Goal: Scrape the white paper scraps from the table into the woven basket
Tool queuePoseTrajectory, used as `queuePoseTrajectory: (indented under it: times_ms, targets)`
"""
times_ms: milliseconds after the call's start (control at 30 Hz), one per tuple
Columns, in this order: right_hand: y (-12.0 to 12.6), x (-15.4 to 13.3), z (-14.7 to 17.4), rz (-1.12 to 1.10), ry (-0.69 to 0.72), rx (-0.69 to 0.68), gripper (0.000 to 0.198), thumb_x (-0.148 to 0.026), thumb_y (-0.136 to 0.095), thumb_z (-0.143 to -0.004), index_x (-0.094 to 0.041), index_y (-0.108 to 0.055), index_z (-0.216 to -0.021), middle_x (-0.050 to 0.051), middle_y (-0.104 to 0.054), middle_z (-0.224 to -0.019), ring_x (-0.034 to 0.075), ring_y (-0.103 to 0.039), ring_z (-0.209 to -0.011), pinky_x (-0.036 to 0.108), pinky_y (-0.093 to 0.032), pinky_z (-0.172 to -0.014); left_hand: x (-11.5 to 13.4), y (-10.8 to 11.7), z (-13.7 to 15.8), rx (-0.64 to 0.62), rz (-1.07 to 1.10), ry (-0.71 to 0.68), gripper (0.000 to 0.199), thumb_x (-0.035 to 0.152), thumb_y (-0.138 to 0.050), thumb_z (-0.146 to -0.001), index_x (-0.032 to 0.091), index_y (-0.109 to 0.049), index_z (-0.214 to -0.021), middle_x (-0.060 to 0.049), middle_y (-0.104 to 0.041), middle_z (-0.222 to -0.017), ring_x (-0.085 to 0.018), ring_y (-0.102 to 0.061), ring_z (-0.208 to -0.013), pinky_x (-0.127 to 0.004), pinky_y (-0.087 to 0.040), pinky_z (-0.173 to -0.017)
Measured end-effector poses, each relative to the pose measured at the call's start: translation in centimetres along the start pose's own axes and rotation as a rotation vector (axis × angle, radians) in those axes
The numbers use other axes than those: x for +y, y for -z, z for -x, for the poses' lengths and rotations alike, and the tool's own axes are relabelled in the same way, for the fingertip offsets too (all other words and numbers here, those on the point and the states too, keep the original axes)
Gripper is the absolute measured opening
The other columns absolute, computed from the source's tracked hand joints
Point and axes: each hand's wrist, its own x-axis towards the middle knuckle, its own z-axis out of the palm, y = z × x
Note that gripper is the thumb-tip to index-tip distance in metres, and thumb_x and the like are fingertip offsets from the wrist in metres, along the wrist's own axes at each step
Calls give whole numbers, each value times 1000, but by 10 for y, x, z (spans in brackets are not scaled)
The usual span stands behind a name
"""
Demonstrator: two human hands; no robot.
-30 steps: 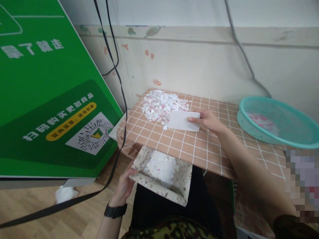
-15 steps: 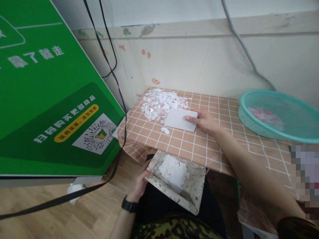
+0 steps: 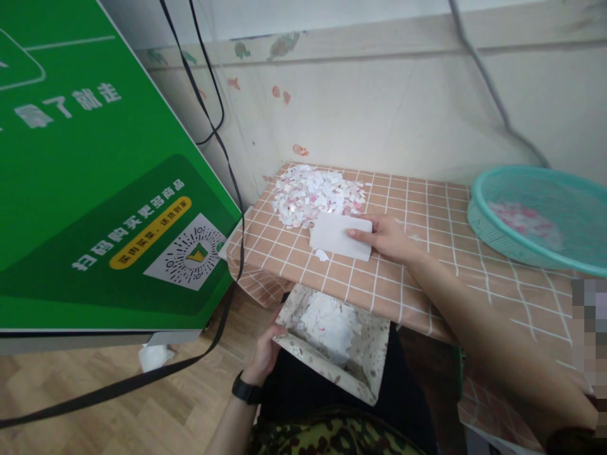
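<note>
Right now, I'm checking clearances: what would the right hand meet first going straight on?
The right hand, card leading, would probably meet the paper pile; whether card and pile touch is unclear.

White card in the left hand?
No, the right hand holds the white card, while the left hand grips the patterned tray.
</note>
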Motion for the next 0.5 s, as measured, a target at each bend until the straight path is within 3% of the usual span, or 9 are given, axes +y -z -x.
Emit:
queuePoseTrajectory:
  times_ms: [67,133,367,500]
  targets:
    - [-2,3,0,-18,-6,-22,43,-54,-77,-77,-17,-74,-99,7,-73,-84,18,-64,-66,30,-52,-52,7,3,1,52,23,18,18,23,-66,-60,20,-75,-75,-4,-77,-72,-32,-72,-81,-43,-54,-77]
    - [-4,5,1,-70,-14,-9,46,-55,-77,-77,-18,-73,-104,8,-74,-89,19,-65,-70,32,-54,-55,16,5,3,81,49,41,17,25,-66,-60,17,-75,-72,-4,-75,-67,-30,-71,-71,-41,-54,-72]
    - [-8,1,5,-124,-80,-49,51,-55,-79,-73,-18,-74,-108,8,-75,-91,19,-66,-69,32,-53,-56,42,6,8,94,45,-23,34,21,-70,-55,16,-78,-87,-3,-77,-71,-28,-71,-69,-39,-54,-71]
    - [-5,5,6,-164,-68,98,44,-54,-82,-71,-19,-74,-96,7,-75,-89,21,-67,-71,33,-54,-59,46,4,11,121,43,-33,39,19,-71,-55,15,-78,-93,-3,-77,-72,-28,-72,-70,-37,-54,-70]
